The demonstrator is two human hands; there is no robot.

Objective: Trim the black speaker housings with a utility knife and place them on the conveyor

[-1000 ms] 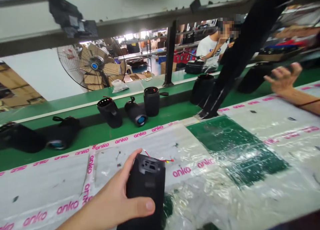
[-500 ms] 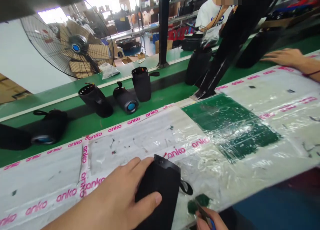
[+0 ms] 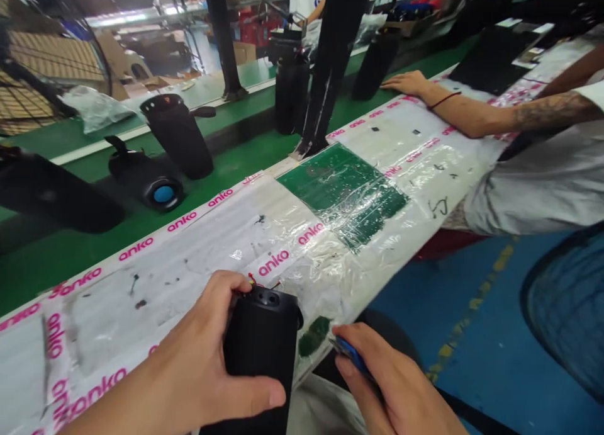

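Note:
My left hand point(image 3: 212, 366) is wrapped round a black cylindrical speaker point(image 3: 262, 359), thumb along its near side and fingers over the far side. The speaker stands tilted at the bench's near edge. Red and yellow wires poke out by my fingertips at its top, where a dark end with small round holes shows. A strap loop sits at its right side, partly hidden. Just right of it, my right hand point(image 3: 382, 372) is closed on a slim blue-handled tool point(image 3: 352, 353) with a metal tip; its kind is not clear. The tip is apart from the speaker.
Several black speakers, one a fabric cylinder point(image 3: 179, 136) and one with a blue end point(image 3: 163, 194), line the green back strip. A black post point(image 3: 325, 76) rises from the bench point(image 3: 198, 252). A co-worker's arm point(image 3: 472, 114) rests at right. A fan guard point(image 3: 566, 315) stands lower right.
The view has swung right, bringing the co-worker's arm and blue floor in. The speaker has turned, so its holed end faces me more. My right hand has come further into view with the tool.

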